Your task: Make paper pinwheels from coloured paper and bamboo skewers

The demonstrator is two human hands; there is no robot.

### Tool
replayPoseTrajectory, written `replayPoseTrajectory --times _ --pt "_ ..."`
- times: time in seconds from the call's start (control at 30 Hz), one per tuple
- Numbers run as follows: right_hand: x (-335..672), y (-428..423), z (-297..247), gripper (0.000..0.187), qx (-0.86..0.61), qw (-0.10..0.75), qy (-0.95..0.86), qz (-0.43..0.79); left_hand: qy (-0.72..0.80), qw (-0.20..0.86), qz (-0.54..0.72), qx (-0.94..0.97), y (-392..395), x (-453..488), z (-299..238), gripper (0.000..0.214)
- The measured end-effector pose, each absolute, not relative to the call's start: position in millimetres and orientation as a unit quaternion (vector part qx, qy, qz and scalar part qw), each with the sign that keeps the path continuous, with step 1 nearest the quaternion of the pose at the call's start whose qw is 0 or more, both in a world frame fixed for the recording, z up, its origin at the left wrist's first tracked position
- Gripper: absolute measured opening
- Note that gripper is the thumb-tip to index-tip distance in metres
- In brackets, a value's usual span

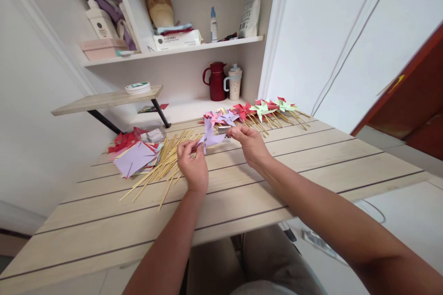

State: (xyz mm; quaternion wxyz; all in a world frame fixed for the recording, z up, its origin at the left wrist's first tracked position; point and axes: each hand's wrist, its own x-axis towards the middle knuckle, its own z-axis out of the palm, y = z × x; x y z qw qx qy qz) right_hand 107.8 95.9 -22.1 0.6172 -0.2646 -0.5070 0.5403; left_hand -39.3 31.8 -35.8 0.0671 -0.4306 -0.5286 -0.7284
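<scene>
My left hand [194, 164] is closed, pinching a folded lilac paper pinwheel [209, 137] between thumb and fingers above the table. To its right, my right hand [249, 144] is closed in a pinch; whatever its fingertips grip is too small to make out. Just behind those fingertips lies a small container [224, 131], partly covered by the hand and the pinwheel. Thin wooden sticks [165, 162] lie loose beside my left hand. Farther left, cut lilac paper squares [135, 158] rest on a stack of coloured sheets.
Finished pinwheels on sticks [263, 109] lie in a row at the table's back. Red paper pieces [126, 141] and a clear plastic box [154, 135] sit at the left, near a small raised shelf [110, 99]. A red jug [217, 82] and a tumbler [235, 84] stand behind.
</scene>
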Motion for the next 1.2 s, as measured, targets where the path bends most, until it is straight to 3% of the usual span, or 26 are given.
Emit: replayPoseTrajectory --times 0.37,0.67,1.2 --pt "106 90 -22 0.037 -0.285 0.593 -0.539 0.527 -0.532 -0.001 -0.728 -0.432 32 -42 -37 0.006" --pt "110 99 -27 0.028 -0.257 0.611 -0.472 0.581 -0.524 -0.002 -0.744 -0.415 32 -42 -35 0.005" --pt "110 98 -25 0.032 -0.256 0.628 -0.495 0.543 -0.524 0.009 -0.731 -0.438 31 -41 -34 0.005"
